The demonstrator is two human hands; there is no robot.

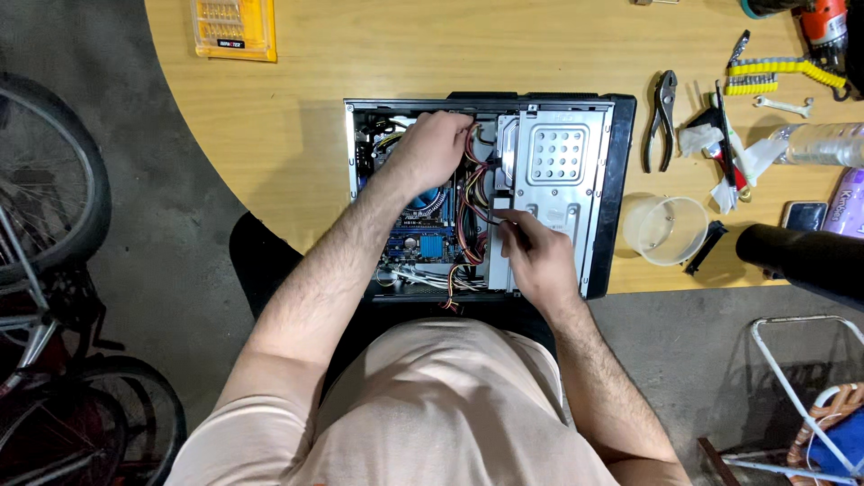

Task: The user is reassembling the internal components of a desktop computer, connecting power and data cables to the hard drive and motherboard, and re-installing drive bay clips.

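One open computer case (621, 180) lies on its side at the near edge of a wooden table (288, 117), directly in front of the seated person. The left hand (434, 148) reaches deep into the upper left of the case, fingers curled down among the cables (470, 202) above the blue circuit board (416, 236); what it grasps, if anything, is hidden, so I cannot tell whether it is closed on a part. The right hand (538, 256) rests at the lower edge of the metal drive cage (558, 171), fingertips pinched around a small dark item, possibly a connector or a tool tip; too small to confirm. Judgement on handling: the case is stiff sheet steel, likely heavy, with thin edges that may cut, and is best held by its outer frame. The circuit board is fragile and should be touched only at its edges. The cables are soft and pliable, and should be taken at the plug, not the wire. Count of other items on the table: one yellow screwdriver bit box (234, 27) at far left, one pair of pliers (662, 117) just beside the case, one clear plastic tub (668, 229), one small wrench (785, 105), one plastic bottle (821, 144), and one orange drill (823, 22) at the far right corner. One bicycle (49, 225) stands on the floor, left.
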